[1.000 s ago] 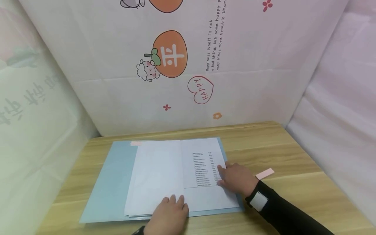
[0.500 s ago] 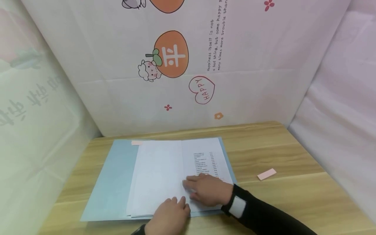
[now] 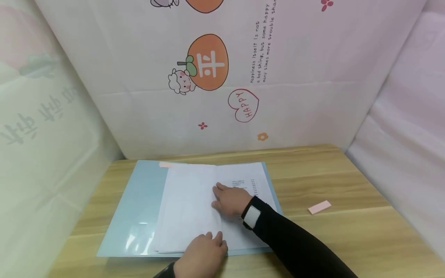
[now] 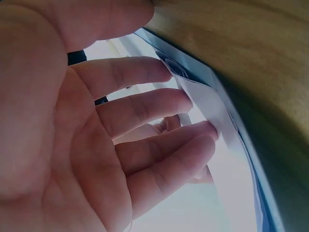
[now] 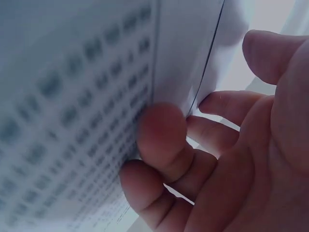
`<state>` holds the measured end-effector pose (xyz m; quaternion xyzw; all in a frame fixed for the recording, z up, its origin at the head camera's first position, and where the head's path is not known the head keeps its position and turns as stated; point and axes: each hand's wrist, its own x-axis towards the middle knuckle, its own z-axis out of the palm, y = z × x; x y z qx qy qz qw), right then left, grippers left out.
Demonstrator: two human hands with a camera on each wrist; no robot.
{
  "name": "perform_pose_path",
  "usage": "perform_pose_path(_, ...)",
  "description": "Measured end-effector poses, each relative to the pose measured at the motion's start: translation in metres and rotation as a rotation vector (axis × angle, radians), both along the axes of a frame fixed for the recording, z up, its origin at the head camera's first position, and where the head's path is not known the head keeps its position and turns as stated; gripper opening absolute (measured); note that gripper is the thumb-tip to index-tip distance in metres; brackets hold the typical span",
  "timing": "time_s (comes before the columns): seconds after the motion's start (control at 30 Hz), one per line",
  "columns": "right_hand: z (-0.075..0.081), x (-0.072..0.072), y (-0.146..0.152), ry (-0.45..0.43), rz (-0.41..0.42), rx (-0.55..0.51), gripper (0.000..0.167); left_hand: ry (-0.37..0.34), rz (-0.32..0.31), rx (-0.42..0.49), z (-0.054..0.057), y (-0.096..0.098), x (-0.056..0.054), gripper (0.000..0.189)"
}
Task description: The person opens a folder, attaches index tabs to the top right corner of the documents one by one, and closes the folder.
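Observation:
A booklet with a light blue cover (image 3: 133,208) lies open on the wooden table. Its left page (image 3: 189,200) looks blank, and its right page (image 3: 247,241) carries a printed list, partly hidden by my right hand (image 3: 232,201). That hand's fingertips touch the paper close to the centre fold; in the right wrist view the fingers (image 5: 161,133) bend a little against the print. At the near edge, by the bottom of the fold, my left hand (image 3: 203,253) rests its fingertips on the pages. The left wrist view shows its fingers (image 4: 145,108) extended, holding nothing.
A pink paper strip (image 3: 319,207) lies on the table right of the booklet. Another pink tab (image 3: 165,165) sits at the top of the left page. Printed white cloth (image 3: 295,96) hangs behind the table, with more cloth at both sides.
My right hand has moved left from the right page's outer edge to the centre fold, then up along it. The left hand stays at the near edge. The view has shifted slightly.

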<state>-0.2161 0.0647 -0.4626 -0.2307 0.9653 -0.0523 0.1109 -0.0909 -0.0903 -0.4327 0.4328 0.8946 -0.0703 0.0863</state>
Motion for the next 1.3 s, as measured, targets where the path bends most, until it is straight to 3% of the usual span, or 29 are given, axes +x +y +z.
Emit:
perform_pose_path(0.17, 0.004, -0.021, -0.007, 0.004, 0.017, 0.073, 0.06, -0.002, -0.003, -0.01, 0.001, -0.001, -0.001, 0.032)
perform_pose_path(0.37, 0.007, -0.047, -0.014, -0.037, -0.014, 0.17, 0.057, -0.054, 0.007, 0.008, 0.003, 0.002, -0.003, 0.032)
perform_pose_path(0.57, 0.006, -0.066, -0.013, -0.095, -0.085, 0.179, 0.06, -0.079, 0.017, 0.014, 0.004, 0.006, -0.004, 0.028)
perform_pose_path(0.73, -0.002, -0.073, -0.014, -0.087, -0.069, 0.144, 0.061, -0.071, 0.039, 0.003, 0.002, 0.004, -0.005, 0.028)
perform_pose_path(0.87, -0.001, -0.056, -0.012, -0.066, -0.032, 0.14, 0.06, -0.033, 0.043, 0.008, 0.001, 0.002, -0.002, 0.025)
perform_pose_path(1.13, 0.029, 0.022, 0.007, 0.052, 0.062, 0.194, 0.049, -0.003, 0.054, -0.007, 0.001, 0.003, -0.001, 0.027)
perform_pose_path(1.3, 0.033, 0.052, 0.035, 0.024, 0.063, 0.161, 0.044, -0.028, 0.061, -0.015, 0.003, 0.006, -0.004, 0.024)
